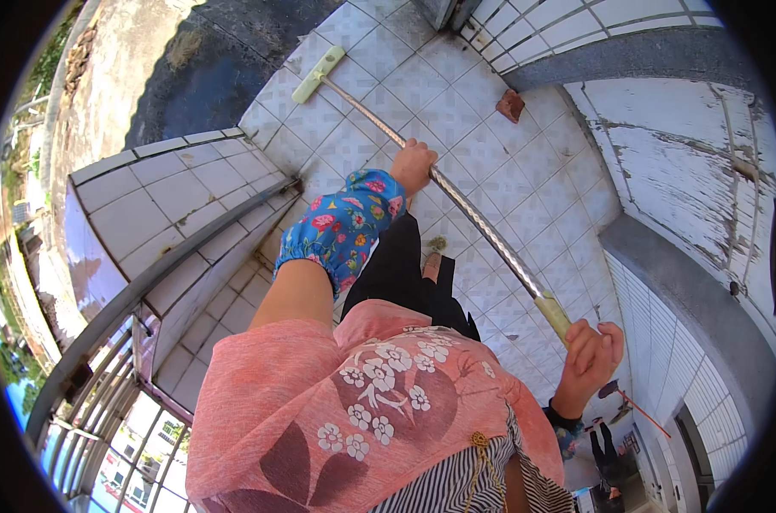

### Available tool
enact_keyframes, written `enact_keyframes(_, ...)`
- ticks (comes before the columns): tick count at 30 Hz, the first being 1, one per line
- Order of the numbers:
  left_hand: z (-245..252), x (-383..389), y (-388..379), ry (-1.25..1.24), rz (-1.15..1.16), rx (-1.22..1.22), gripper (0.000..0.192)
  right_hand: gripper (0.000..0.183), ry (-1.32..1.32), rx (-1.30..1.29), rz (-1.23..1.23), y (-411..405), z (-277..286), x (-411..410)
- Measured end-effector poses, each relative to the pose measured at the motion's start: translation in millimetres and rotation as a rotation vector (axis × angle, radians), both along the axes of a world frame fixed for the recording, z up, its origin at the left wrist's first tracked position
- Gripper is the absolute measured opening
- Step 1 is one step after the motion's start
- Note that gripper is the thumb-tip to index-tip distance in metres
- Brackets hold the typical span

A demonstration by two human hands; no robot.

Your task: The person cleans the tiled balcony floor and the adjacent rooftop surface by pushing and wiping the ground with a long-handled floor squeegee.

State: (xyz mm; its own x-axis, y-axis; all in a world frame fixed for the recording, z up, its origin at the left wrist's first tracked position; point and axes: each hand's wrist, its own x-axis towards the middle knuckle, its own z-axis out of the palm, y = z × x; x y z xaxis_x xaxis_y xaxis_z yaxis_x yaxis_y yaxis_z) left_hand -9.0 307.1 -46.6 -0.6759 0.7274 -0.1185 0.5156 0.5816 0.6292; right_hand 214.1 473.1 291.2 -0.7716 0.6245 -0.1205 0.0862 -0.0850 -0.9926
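My left hand [414, 168] is closed around the middle of a twisted metal pole [474, 215]. The pole belongs to a floor mop or squeegee, whose pale green head [319, 75] lies on the white tiled floor [439, 96] near its edge with dark ground. At the other end, my right hand [587, 362] grips the pale green handle end [553, 315]. A blue floral sleeve cover [343, 224] is on my left forearm. The underside of the mop head is hidden.
A reddish brick piece [510, 106] lies on the floor near a peeling white door [676, 167]. A low tiled wall [163, 199] with a metal rail stands left. A red-handled broom [643, 413] and another person [604, 449] are at the lower right.
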Motion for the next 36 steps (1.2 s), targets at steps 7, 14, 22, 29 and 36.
enact_keyframes(7,76.1,76.8,69.4,-0.223,0.051,0.100,0.009,0.020,-0.507,0.592,-0.552,53.1,89.4,32.1)
enact_keyframes(14,-26.6,-96.6,-79.0,0.015,0.041,-0.245,0.006,0.016,-0.017,-0.159,0.135,-50.2,-52.1,-89.2)
enact_keyframes(22,59.4,10.4,46.6,-0.191,0.064,-0.021,0.016,0.018,-0.111,0.067,-0.056,44.5,62.6,-17.5)
enact_keyframes(29,73.5,53.1,109.6,-0.203,0.052,0.204,0.009,0.005,-0.119,0.523,-0.309,45.5,98.4,27.5)
enact_keyframes(36,-5.7,-69.8,18.7,0.002,-0.046,-0.125,0.010,0.017,-0.046,0.091,-0.079,-7.0,-23.5,-42.8)
